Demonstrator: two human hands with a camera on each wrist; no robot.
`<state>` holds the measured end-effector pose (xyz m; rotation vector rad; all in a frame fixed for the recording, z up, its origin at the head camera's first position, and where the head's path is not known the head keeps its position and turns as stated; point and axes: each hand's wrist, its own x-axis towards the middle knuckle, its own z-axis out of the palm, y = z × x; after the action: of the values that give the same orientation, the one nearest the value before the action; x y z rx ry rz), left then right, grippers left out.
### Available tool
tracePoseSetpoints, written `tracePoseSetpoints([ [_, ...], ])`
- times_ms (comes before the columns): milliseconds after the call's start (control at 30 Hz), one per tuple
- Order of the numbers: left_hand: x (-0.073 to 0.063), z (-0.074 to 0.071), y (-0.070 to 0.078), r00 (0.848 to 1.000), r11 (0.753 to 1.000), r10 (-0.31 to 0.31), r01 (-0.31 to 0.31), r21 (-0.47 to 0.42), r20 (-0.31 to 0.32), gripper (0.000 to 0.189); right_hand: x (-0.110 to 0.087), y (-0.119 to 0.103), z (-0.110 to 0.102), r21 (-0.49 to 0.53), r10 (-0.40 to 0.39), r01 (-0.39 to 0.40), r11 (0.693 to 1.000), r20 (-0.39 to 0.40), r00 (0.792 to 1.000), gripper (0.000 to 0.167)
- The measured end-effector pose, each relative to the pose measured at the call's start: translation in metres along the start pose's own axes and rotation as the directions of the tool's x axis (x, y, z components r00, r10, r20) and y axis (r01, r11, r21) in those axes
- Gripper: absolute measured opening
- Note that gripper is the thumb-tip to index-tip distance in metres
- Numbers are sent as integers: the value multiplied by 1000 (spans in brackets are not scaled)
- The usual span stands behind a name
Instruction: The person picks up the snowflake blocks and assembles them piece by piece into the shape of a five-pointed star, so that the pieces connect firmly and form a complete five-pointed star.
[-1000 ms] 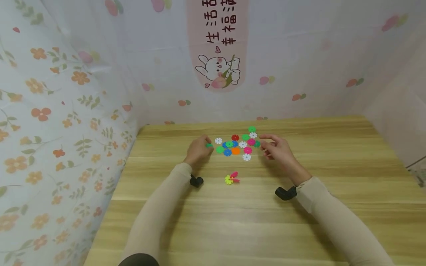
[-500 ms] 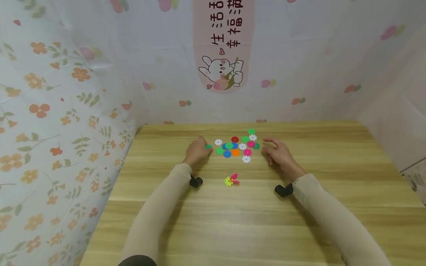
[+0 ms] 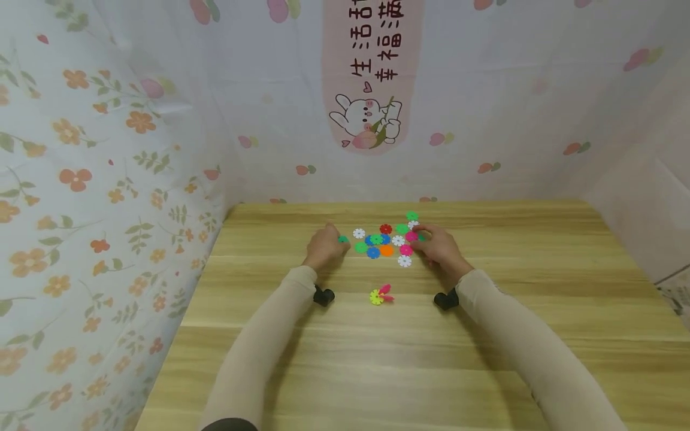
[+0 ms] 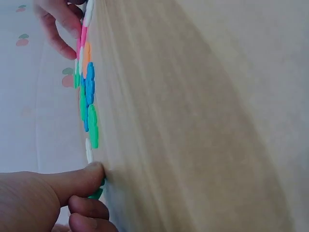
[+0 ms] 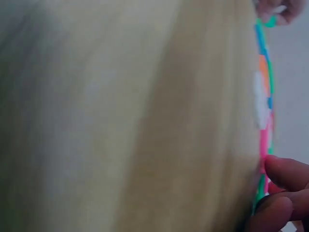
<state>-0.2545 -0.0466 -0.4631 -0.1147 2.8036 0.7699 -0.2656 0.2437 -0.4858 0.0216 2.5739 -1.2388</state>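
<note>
My left hand [image 3: 326, 246] pinches a dark green snowflake disc [image 3: 343, 239] at the left end of a group of notched plastic discs; the left wrist view shows thumb and fingers on the green disc [image 4: 96, 193]. At the group's right side, my right hand [image 3: 439, 246] has its forefinger and thumb curved about a pink snowflake disc [image 3: 411, 237], fingertips right at its edges. A dark green disc [image 3: 422, 238] lies partly hidden under that hand. Between the hands lie an orange disc [image 3: 386, 251], a red disc [image 3: 385, 229] and several white, blue and green ones.
Nearer to me on the wooden table [image 3: 345, 359] sits a small joined piece with a yellow disc [image 3: 376, 297] and upright pink discs [image 3: 385, 290]. A printed cloth [image 3: 259, 108] hangs behind and along the left side.
My right hand has moved left, from beside the group to the pink disc at its right side. The left hand keeps its pinch on the green disc. The head view has shifted slightly.
</note>
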Motion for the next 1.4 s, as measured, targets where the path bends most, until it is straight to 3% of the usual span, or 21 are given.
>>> tracePoseSetpoints([
  [133, -5, 0, 1, 997, 997, 73, -73, 39, 14, 34, 2, -2, 3, -119, -45, 39, 992, -48, 998, 39],
  [267, -14, 1, 0, 993, 989, 117, -118, 90, 21, 26, 3, -5, 4, -120, -50, 45, 992, -41, 998, 37],
  [400, -27, -3, 2, 984, 980, 175, -176, 89, 16, 21, 5, -7, 0, -140, -50, 48, 989, -13, 999, 38],
  [567, -49, -13, 17, 952, 954, 299, -296, 51, -70, 18, 8, -8, -8, -128, -22, 21, 992, -9, 1000, 41],
  [700, -70, -22, 28, 918, 926, 377, -377, 24, -123, 18, 9, -6, -8, -207, -73, 65, 976, -35, 997, 41],
  [800, -83, -25, 30, 899, 908, 415, -419, -1, -136, 18, 7, -3, -5, -330, -194, 164, 930, -59, 979, 35],
  [967, -96, -24, 28, 885, 889, 442, -454, -61, -145, 14, -3, 0, -1, -532, -380, 300, 792, -45, 924, 26],
  [1100, -103, -25, 29, 883, 879, 449, -464, -112, -133, 16, -12, 0, -5, -575, -400, 312, 756, -29, 916, 18],
  [1267, -110, -26, 32, 869, 854, 471, -492, -168, -152, 15, -22, 1, -9, -506, -407, 321, 801, -68, 911, 17],
  [1400, -119, -25, 36, 860, 825, 492, -510, -244, -135, 14, -33, 2, -13, -293, -388, 347, 891, -92, 917, 19],
])
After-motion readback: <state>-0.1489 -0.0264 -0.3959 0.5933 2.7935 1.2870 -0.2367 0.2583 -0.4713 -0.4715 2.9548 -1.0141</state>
